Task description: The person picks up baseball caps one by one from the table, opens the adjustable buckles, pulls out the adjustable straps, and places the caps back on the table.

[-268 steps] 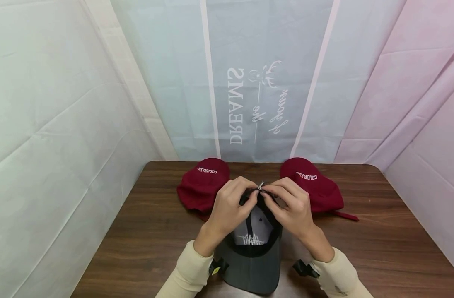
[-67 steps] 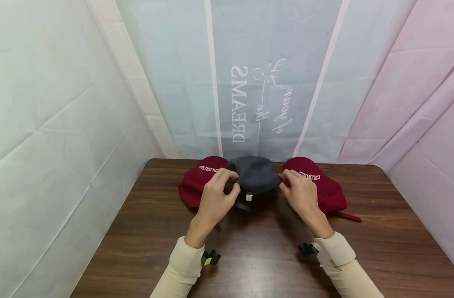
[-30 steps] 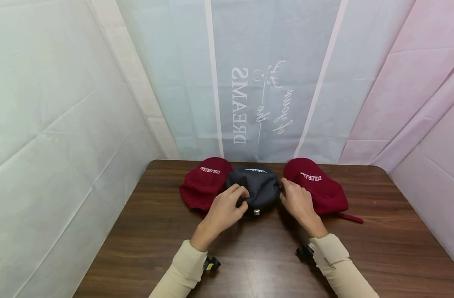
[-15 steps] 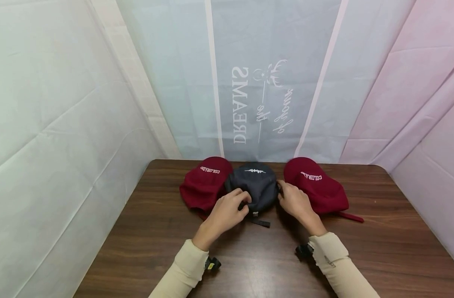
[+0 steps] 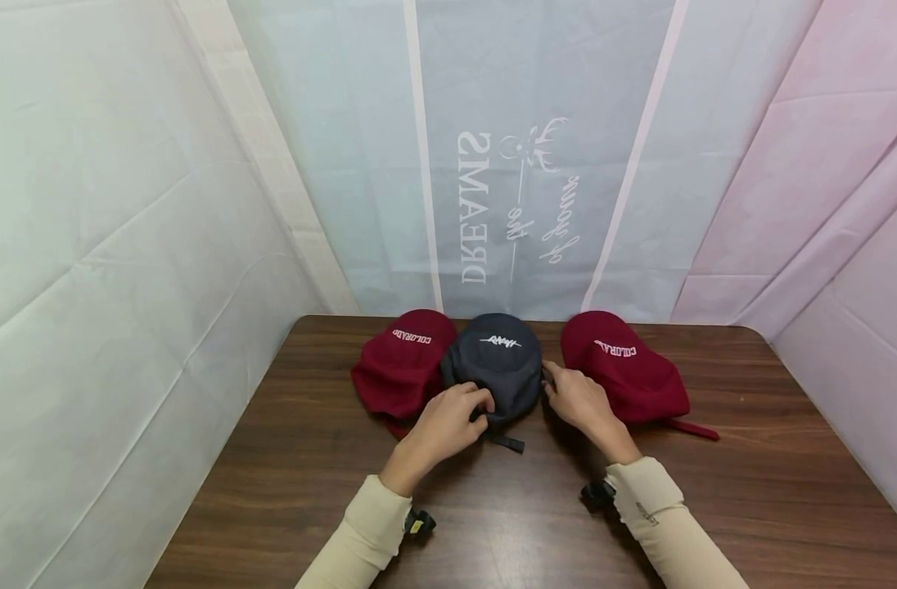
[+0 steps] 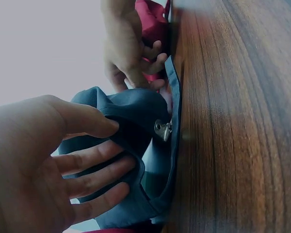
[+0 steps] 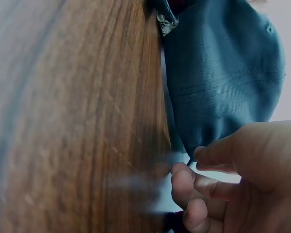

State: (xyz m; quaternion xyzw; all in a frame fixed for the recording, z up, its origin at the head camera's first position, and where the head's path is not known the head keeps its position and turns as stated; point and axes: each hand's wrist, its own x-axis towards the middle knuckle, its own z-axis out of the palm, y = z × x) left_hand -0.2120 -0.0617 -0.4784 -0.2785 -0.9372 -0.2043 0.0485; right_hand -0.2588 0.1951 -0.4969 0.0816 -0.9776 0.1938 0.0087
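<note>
In the head view a dark grey cap (image 5: 502,368) with white lettering lies crown up between two red caps, its strap (image 5: 509,443) sticking out toward the person. The left hand (image 5: 448,421) is at its near left side; in the left wrist view that hand (image 6: 53,155) has its thumb and fingers on the cap's cloth (image 6: 131,107), beside a metal buckle (image 6: 163,129). At the cap's right side is the right hand (image 5: 581,401). In the right wrist view the right hand (image 7: 242,174) pinches the cap's lower edge between thumb and finger.
The left red cap (image 5: 400,372) touches the dark cap. The right red cap (image 5: 628,372), with its strap (image 5: 695,429) out to the right, lies behind the right hand. A fabric backdrop (image 5: 389,164) stands behind the wooden table (image 5: 507,523), and fabric walls flank it.
Earlier the dark cap was held with its opening and brim toward the person; it has been turned over and laid between the red caps. Lately it has shifted slightly left, with both hands at it.
</note>
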